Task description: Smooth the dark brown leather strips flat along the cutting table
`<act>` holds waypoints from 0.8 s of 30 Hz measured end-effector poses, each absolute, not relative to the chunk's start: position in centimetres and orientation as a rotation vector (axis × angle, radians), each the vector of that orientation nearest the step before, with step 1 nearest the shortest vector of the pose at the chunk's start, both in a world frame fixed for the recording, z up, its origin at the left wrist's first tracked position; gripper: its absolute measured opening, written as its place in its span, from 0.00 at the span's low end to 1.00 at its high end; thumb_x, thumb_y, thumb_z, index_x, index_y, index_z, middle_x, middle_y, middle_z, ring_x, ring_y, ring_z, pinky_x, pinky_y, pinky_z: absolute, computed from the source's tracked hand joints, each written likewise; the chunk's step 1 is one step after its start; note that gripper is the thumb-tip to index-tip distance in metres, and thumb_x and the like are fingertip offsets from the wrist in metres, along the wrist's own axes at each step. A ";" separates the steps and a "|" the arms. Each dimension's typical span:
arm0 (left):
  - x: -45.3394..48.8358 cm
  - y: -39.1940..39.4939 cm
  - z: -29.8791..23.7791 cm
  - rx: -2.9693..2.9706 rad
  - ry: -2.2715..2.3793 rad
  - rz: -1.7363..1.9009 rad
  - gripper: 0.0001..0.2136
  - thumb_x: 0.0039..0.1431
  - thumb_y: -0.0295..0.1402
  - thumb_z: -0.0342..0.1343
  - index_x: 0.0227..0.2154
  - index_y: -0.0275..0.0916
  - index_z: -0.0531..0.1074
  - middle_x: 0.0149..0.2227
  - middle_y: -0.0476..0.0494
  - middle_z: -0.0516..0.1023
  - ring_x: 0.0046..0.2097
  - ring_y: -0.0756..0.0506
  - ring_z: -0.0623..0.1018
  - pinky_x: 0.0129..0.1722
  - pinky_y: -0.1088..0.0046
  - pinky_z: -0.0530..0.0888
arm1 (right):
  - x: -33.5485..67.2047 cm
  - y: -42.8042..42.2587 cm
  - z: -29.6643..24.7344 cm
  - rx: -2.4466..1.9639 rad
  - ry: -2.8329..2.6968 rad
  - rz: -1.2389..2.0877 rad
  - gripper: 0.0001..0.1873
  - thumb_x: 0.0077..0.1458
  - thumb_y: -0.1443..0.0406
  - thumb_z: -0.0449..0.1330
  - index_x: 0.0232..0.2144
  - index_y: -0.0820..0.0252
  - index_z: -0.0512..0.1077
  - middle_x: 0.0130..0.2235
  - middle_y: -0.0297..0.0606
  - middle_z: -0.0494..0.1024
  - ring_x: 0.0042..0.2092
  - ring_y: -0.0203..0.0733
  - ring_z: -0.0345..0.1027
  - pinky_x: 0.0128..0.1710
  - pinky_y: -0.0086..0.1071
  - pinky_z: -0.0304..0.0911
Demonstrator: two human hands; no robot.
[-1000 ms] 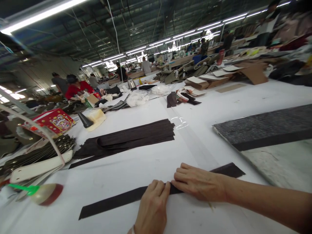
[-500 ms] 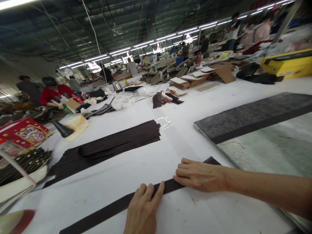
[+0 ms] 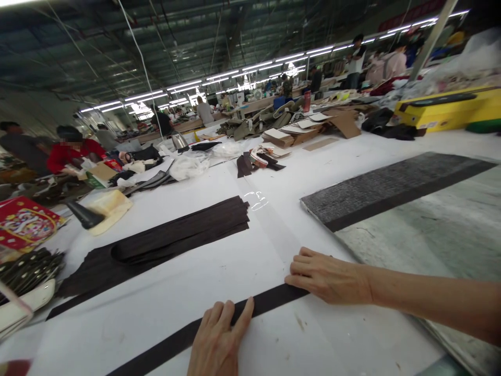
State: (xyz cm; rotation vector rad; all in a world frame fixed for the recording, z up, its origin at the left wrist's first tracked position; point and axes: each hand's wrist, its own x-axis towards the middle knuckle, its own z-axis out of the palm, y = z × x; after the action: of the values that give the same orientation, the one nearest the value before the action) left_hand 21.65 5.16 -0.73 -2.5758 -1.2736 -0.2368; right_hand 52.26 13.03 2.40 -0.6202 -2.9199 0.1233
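A long dark strip (image 3: 274, 301) lies slantwise across the white tabletop, running off the bottom edge of the view. Over its middle rests my left hand (image 3: 217, 334), fingers stretched out and the index finger apart, pressing it flat. Further right, my right hand (image 3: 329, 277) has its fingers curled down on the strip near its far end; that end is mostly hidden beneath the hand. Beyond both hands is a stack of similar dark strips (image 3: 176, 235), one of them looped over on top.
At right, a board (image 3: 415, 245) bears a grey textured piece (image 3: 391, 183) with a dark border. A black cone-shaped object (image 3: 85, 213) and a red printed box (image 3: 29, 222) stand at left. Cardboard pieces (image 3: 277, 137) and a yellow box (image 3: 438, 112) are further back. A person in red (image 3: 74, 151) works beyond.
The gap between my hands has widened, with more strip showing between them. My right hand now covers most of the end that stuck out past it. The view has shifted slightly.
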 end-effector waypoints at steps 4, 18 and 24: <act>18.3 5.2 -0.5 -2.652 -1.189 -0.223 0.35 0.50 0.15 0.45 0.61 0.44 0.59 0.40 0.43 0.71 0.40 0.44 0.70 0.39 0.69 0.72 | 50.0 12.3 2.6 -0.653 -2.879 0.217 0.10 0.58 0.77 0.50 0.36 0.62 0.68 0.33 0.36 0.68 0.35 0.40 0.58 0.39 0.35 0.51; 24.4 5.1 1.0 -2.865 -1.414 -0.518 0.25 0.54 0.17 0.42 0.56 0.31 0.64 0.44 0.37 0.73 0.44 0.42 0.72 0.45 0.62 0.75 | 47.7 11.7 2.3 -0.634 -2.893 0.226 0.11 0.58 0.78 0.48 0.35 0.62 0.66 0.32 0.36 0.67 0.34 0.41 0.60 0.37 0.35 0.50; 25.2 5.2 -0.8 -2.887 -1.360 -0.481 0.28 0.52 0.15 0.42 0.58 0.33 0.60 0.41 0.39 0.72 0.42 0.42 0.71 0.44 0.62 0.76 | 49.3 11.9 2.1 -0.539 -2.914 0.165 0.11 0.64 0.75 0.46 0.38 0.64 0.68 0.33 0.37 0.67 0.34 0.40 0.58 0.37 0.35 0.50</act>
State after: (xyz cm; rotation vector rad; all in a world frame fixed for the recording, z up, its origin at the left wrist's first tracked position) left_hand 25.21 5.20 -0.80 -2.8869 -1.3599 -0.4813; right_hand 49.35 11.91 2.12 -0.5387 -2.9142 0.1646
